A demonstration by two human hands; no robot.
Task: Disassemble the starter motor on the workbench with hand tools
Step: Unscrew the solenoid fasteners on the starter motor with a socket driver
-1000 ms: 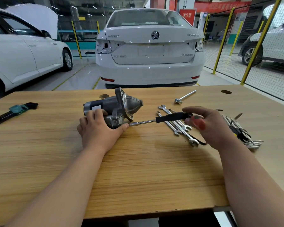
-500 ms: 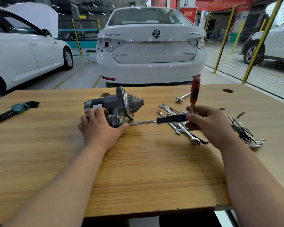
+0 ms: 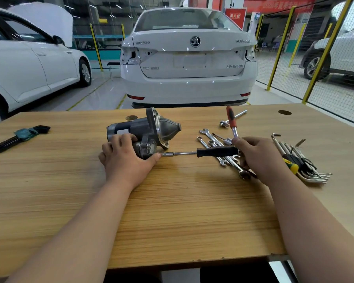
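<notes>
Wooden workbench (image 3: 172,211): starter motor (image 3: 149,127) on its side, nose toward 3 o'clock.
Left hand (image 3: 125,160): fingers curled over starter motor, from 7 o'clock.
Right hand (image 3: 258,158): grips black-handled driver (image 3: 217,152), tip at starter motor.

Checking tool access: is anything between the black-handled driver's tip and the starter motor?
Nothing visible does. The black-handled driver, held by the right hand, reaches the starter motor beside the thumb of the left hand.
</notes>
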